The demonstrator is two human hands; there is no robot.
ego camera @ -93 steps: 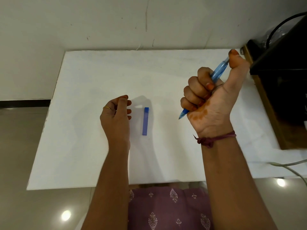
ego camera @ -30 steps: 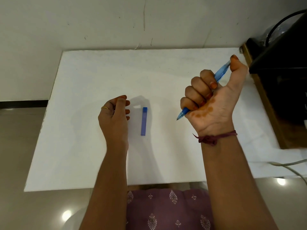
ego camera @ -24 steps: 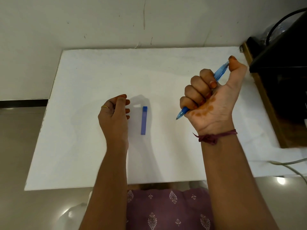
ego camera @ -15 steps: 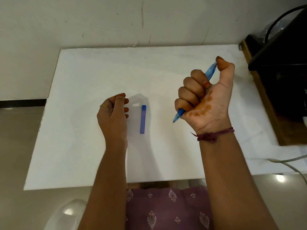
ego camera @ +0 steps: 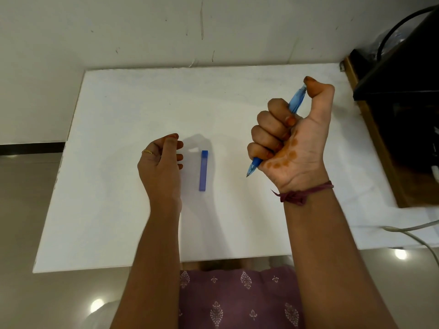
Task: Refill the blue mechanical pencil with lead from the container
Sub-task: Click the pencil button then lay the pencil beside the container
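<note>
Now, with the blue mechanical pencil (ego camera: pixel 294 104) clenched in the right hand (ego camera: pixel 291 141), thumb on its cap, and the lead container (ego camera: pixel 203 170) lying on the desk (ego camera: pixel 118 210) beside the loosely curled, empty left hand (ego camera: pixel 161 162), the cap should be eased off steadily.

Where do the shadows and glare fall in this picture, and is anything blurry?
Head view: a soft shadow lies on the white table between the left hand and the lead container; bright lamp glare spots shine on the glossy floor below the table edge; the hands and blue pencil look sharp; straight edges bow from the wide lens.
</note>
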